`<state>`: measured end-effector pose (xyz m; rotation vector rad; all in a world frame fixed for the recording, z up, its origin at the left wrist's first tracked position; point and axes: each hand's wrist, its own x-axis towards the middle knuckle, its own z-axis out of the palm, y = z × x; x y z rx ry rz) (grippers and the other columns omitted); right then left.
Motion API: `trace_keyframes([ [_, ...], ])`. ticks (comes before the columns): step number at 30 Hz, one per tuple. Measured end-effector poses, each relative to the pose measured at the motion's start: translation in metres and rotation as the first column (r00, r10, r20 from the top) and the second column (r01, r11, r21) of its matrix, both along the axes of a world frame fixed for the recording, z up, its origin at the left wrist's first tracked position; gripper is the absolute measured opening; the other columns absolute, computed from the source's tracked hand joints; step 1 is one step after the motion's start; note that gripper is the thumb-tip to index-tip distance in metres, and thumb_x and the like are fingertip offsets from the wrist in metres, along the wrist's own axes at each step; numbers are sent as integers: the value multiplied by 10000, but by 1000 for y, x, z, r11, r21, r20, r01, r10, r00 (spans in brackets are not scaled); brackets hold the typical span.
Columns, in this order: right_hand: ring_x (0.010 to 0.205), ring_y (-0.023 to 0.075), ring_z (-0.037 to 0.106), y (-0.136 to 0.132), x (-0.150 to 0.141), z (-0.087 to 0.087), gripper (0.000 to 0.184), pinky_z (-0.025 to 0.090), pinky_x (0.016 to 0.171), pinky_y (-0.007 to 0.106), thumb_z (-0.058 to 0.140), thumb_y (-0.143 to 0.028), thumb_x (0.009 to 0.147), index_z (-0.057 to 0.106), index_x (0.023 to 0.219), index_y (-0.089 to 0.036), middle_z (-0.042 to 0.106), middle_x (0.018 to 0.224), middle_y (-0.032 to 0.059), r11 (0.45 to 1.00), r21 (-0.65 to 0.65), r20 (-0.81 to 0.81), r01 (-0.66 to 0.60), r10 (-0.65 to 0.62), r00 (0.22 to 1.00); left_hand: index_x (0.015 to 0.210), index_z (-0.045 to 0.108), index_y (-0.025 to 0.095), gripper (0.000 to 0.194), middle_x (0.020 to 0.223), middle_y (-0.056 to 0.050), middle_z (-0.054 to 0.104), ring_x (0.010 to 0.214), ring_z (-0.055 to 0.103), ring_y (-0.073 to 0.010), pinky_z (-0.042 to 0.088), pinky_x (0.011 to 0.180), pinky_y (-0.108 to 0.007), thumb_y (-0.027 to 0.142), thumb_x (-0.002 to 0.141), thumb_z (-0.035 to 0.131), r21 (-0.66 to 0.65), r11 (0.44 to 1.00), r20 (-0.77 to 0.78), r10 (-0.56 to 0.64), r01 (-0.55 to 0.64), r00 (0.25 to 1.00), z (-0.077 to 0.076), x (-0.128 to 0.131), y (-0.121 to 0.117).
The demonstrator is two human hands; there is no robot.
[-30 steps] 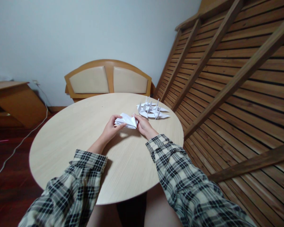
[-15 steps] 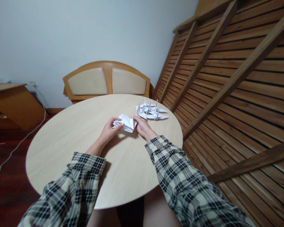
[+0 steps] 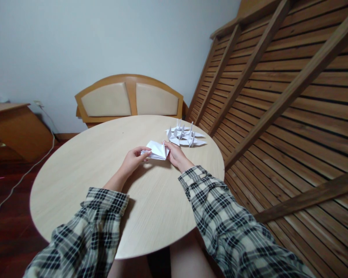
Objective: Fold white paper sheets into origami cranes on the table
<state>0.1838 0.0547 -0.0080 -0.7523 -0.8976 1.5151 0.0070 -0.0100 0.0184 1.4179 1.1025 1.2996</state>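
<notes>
A partly folded white paper [image 3: 157, 151] is held just above the round light-wood table [image 3: 84, 173]. My left hand [image 3: 132, 161] pinches its left end, thumb on top and fingers beneath. On the right end, my right hand [image 3: 175, 155] grips the paper with closed fingers. Both forearms wear black-and-cream plaid sleeves. Several finished white paper cranes [image 3: 184, 136] stand in a cluster on the table just beyond my right hand.
A wooden chair with two beige padded back panels [image 3: 129, 99] stands at the table's far side. A slanted wooden slatted structure [image 3: 278, 96] fills the right. A low wooden cabinet [image 3: 14, 127] and a white cable [image 3: 23, 177] lie left on the dark floor.
The paper has shifted slightly between my fingers and looks more pressed together; both hands stay on it. The view has drifted a little.
</notes>
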Motion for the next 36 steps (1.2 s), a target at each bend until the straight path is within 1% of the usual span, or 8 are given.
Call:
trace_keyframes([
  [5,732,149,581,1,0,-2,107,474,769,309,665,-261,810,595,784,-184,629,763,5,1000,-10,-12,-5,5,1000,885,746,146,254,866,-100,703,714,612,-163,529,660,-302,319,700,752,-8,1000,1,-26,26,1000,1,-1,0],
  [9,685,139,557,-1,2,-1,127,467,692,284,660,-285,812,587,775,-188,603,718,-9,999,-33,-21,1,-2,1000,910,750,139,295,953,-121,713,749,630,-175,540,676,-311,354,707,748,-28,999,19,-20,20,1000,-1,-1,2],
  [12,657,137,535,-2,4,1,153,435,623,260,681,-310,785,584,775,-192,589,699,-18,999,-47,-19,0,-1,1000,939,745,128,345,997,-128,711,776,640,-178,544,688,-305,386,710,749,-33,999,30,-3,4,1000,-4,-1,4],
  [14,666,142,535,-3,4,1,175,428,613,258,700,-325,760,586,778,-193,598,710,-15,999,-46,-21,-8,7,1000,954,742,123,372,1004,-131,710,788,642,-178,546,694,-300,405,712,749,-33,999,36,1,0,999,-5,-1,5],
  [21,725,152,556,-4,1,2,161,453,692,284,695,-320,752,609,793,-190,634,755,-2,1000,-19,-21,5,-6,1000,953,737,129,415,1034,-131,699,855,641,-196,554,700,-290,462,706,749,-42,999,91,9,-6,996,-6,-3,7],
  [27,716,133,578,-12,3,11,57,468,672,260,623,-218,782,637,824,-181,646,763,-2,998,-62,-33,-1,-1,999,945,733,147,400,1035,-125,692,876,651,-211,574,703,-309,470,709,745,-45,998,131,40,-34,991,-4,-4,6],
  [33,827,150,623,-18,5,13,165,502,824,327,606,-111,736,649,869,-199,684,838,9,999,-47,20,-23,24,1000,965,711,153,391,1058,-119,683,922,648,-215,579,749,-320,462,726,725,-68,996,176,75,-64,982,-8,-7,10],
  [36,821,144,630,-16,3,11,180,503,841,333,593,-86,723,657,853,-194,682,840,12,999,-30,90,-44,47,995,976,706,147,403,1069,-115,677,931,641,-212,575,768,-331,467,732,720,-77,995,195,83,-69,977,-10,-8,10],
])
